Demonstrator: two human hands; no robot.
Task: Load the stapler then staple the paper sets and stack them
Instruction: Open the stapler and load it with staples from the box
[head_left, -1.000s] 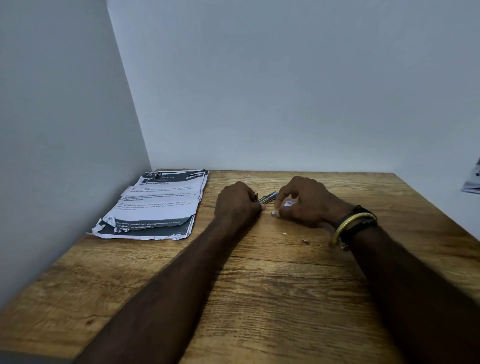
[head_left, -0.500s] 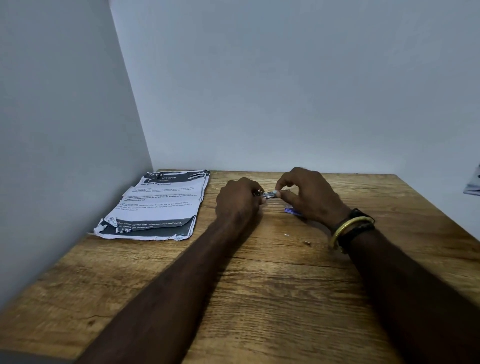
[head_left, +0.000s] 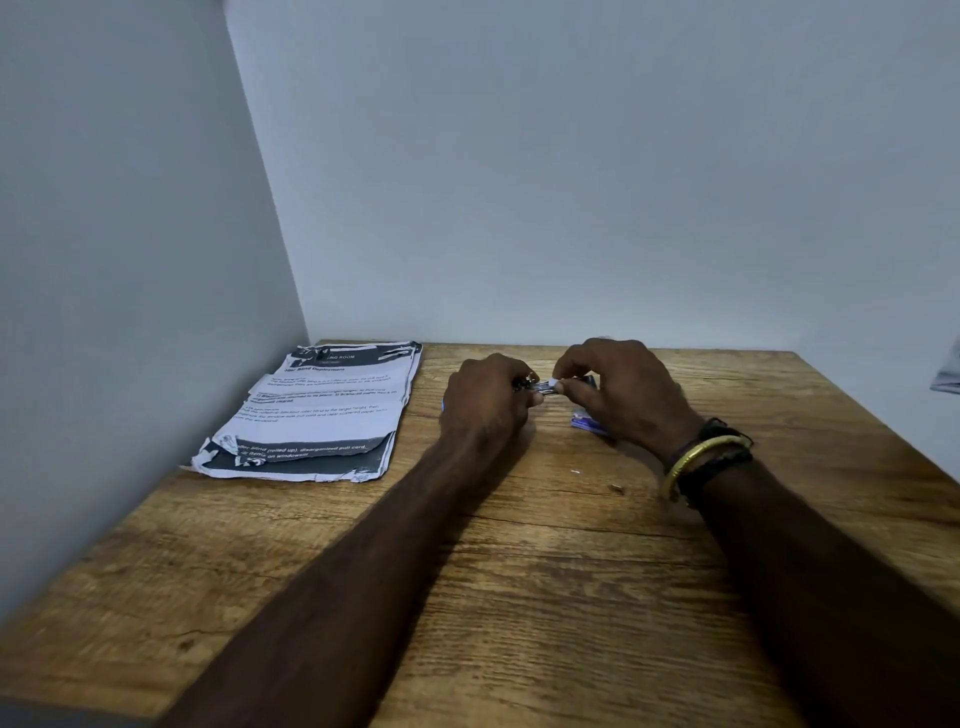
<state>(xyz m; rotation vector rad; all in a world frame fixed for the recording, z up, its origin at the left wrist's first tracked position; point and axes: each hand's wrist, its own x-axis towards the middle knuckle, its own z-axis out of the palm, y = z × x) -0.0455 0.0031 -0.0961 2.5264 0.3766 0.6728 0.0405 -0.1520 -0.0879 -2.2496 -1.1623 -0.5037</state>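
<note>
while we look down at the wooden table (head_left: 519, 597):
left hand (head_left: 485, 402): curled tight round the small metal stapler (head_left: 540, 387), held above the tabletop
right hand (head_left: 623, 395): fingertips pinching the stapler's other end
blue box (head_left: 587, 422): under our right hand
paper sets (head_left: 322, 410): stacked left, well apart
writing: "ing room", "rolled up"

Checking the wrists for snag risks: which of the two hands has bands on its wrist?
The right hand: a gold bangle and dark bands sit on its wrist. The left hand has a bare wrist.
</note>
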